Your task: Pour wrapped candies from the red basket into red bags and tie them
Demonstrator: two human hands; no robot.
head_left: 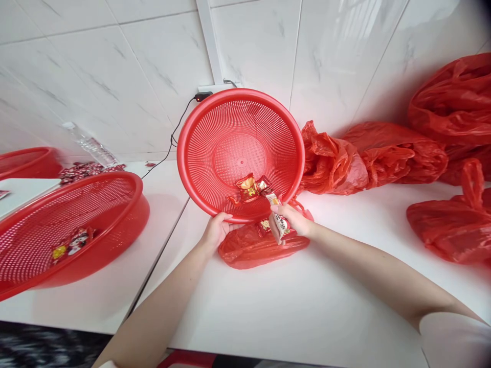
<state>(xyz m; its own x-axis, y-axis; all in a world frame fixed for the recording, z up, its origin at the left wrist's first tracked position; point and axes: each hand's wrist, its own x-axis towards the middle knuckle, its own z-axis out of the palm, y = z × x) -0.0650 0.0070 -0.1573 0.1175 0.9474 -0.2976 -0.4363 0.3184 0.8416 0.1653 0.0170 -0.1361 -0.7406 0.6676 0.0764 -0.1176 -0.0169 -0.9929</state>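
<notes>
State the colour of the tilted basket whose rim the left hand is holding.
The basket is red; it shows best in the head view.

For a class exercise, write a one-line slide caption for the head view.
The left hand holds a tilted red basket, the right hand a wrapped packet, over a red plastic bag.

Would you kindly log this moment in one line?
left hand: gripping rim of tilted red basket | right hand: holding pale wrapped packet | red packets: low inside basket | red bag: below lower rim
</notes>
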